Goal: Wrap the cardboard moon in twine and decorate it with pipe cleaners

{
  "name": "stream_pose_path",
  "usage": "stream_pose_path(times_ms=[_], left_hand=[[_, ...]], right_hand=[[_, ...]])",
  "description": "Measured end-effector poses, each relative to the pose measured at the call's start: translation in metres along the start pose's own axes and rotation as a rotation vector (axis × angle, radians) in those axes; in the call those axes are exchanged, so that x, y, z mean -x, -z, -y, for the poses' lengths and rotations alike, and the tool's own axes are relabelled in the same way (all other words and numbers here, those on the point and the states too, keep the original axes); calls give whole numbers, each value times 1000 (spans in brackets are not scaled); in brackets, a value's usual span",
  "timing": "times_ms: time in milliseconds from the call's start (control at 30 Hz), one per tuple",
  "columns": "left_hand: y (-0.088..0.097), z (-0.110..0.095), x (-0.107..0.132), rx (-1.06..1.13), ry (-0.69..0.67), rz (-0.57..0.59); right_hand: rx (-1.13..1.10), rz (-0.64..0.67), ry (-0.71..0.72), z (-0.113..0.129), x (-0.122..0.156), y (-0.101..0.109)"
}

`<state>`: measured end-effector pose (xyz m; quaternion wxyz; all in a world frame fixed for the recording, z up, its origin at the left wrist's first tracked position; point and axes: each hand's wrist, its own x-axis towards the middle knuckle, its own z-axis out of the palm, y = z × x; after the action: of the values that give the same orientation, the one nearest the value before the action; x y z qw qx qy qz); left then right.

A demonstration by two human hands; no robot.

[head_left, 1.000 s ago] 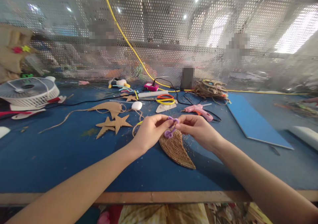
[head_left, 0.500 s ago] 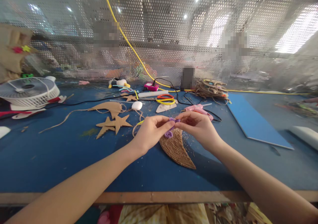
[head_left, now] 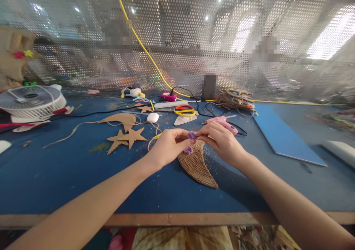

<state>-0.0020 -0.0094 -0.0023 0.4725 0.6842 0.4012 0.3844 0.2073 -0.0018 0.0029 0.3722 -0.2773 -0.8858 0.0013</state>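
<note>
Purple pipe cleaner (head_left: 190, 142) pinched in left hand (head_left: 168, 146) and right hand (head_left: 222, 141) grips, above woven rope piece (head_left: 197, 165)

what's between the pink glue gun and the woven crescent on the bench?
Head view: the right hand sits in that stretch, pinching the purple pipe cleaner together with the left hand, between the glue gun and the woven crescent.

Left hand (head_left: 169, 146), right hand (head_left: 222, 141) pinch purple pipe cleaner (head_left: 190, 142) above woven crescent (head_left: 197, 165).
</note>
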Motion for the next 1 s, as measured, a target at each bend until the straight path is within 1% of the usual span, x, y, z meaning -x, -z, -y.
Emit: stream_pose_path(times_ms=[67,200,300,400,500,567,667,733,800,900,1000], left_hand=[[1,1,1,-160,-69,-24],[0,4,4,-652,-303,-136],[0,8,5,-900,-491,-147],[2,9,6,-1029,-655,-128],[4,7,7,-1131,-749,-136],[4,6,8,-1185,-786,-151],[4,5,8,-1196,-824,-156],[4,5,8,-1107,-800,-151],[4,5,6,-934,-690,-148],[4,3,3,-603,-391,-130],[3,0,0,-288,-109,-54]], right_hand=[[29,48,-3,1,0,-1],[52,136,-61,2,2,-3],[64,155,-85,2,3,-6],[57,148,-124,3,3,-8],[13,109,-223,9,3,-10],[-71,68,-341,14,2,-11],[-273,55,-583,18,0,-11],[-402,68,-725,18,0,-11],[-512,72,-811,16,1,-11],[-647,66,-858,14,1,-12],[-748,59,-816,13,-1,-9]])
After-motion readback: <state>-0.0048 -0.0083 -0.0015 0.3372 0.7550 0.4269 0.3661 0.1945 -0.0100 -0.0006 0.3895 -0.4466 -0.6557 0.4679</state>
